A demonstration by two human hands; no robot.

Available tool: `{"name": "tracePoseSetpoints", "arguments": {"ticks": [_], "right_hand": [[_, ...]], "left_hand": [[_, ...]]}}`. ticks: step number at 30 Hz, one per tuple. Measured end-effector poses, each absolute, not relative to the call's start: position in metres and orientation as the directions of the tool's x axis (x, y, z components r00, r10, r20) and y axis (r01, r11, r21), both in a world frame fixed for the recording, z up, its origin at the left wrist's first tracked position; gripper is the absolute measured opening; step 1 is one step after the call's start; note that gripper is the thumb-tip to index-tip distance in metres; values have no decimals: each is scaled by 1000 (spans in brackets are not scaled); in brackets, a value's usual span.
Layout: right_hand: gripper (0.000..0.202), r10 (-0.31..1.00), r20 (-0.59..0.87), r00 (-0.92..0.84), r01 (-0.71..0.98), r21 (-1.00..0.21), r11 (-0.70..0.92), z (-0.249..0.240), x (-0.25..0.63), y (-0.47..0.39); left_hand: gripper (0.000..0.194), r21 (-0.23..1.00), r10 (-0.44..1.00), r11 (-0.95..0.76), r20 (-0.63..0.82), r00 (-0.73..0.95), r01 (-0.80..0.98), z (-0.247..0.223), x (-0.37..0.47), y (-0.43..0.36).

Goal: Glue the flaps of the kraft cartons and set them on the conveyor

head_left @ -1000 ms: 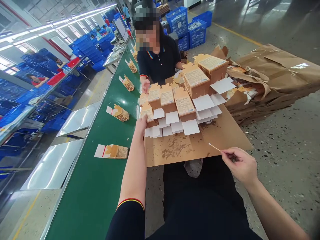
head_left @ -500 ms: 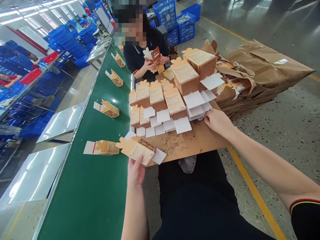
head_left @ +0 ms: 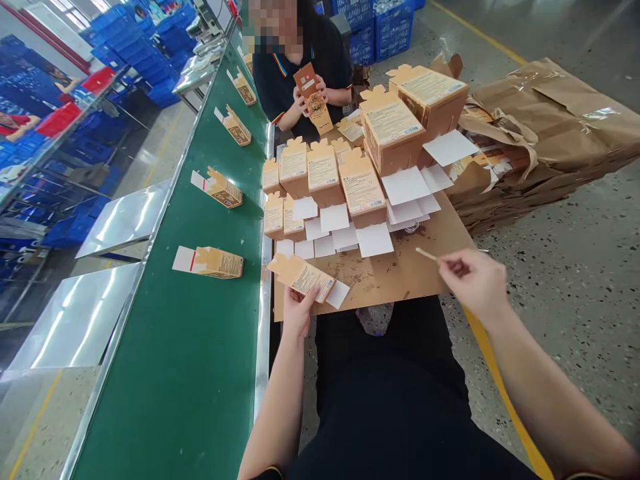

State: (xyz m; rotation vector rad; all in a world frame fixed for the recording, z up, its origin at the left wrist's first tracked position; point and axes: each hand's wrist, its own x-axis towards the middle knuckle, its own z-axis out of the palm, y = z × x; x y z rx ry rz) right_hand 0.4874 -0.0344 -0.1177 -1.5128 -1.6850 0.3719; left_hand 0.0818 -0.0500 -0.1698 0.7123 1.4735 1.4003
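Observation:
My left hand [head_left: 299, 310] is closed on the lower side of a small brown cardboard box [head_left: 311, 279], thumb on its printed face. The box's scalloped flap points up and left, and a white flap sticks out at its lower right. Over the board's right edge, my right hand [head_left: 475, 283] pinches a thin pale stick [head_left: 427, 254] whose tip points left; its exact kind is too small to tell. Several more brown boxes [head_left: 363, 191] with white flaps stand packed together on the cardboard-covered table [head_left: 400, 279].
To the left runs a green conveyor belt [head_left: 185, 373] carrying spaced-out boxes such as this one [head_left: 220, 263]. Across the table a co-worker's hands [head_left: 314, 100] hold an unfolded carton. A large stack wrapped in brown paper [head_left: 565, 127] stands at right, and blue crates [head_left: 393, 30] at the back.
My right hand has come away from beside the box flaps, toward me and right, now showing the stick. My left hand has moved the box slightly up and right, turning it.

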Motion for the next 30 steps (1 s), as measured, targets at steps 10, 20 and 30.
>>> {"name": "tracePoseSetpoints", "arguments": {"ticks": [10, 20, 30], "right_hand": [[25, 882, 402, -244, 427, -773, 470, -163, 342, -85], [25, 889, 316, -332, 506, -736, 450, -174, 343, -71], [23, 934, 357, 4, 454, -833, 317, -158, 379, -77]], "left_hand": [[87, 977, 933, 185, -208, -294, -105, -150, 86, -54], [87, 981, 921, 165, -190, -341, -99, -145, 97, -56], [91, 978, 916, 139, -68, -396, 154, -151, 121, -77]]}}
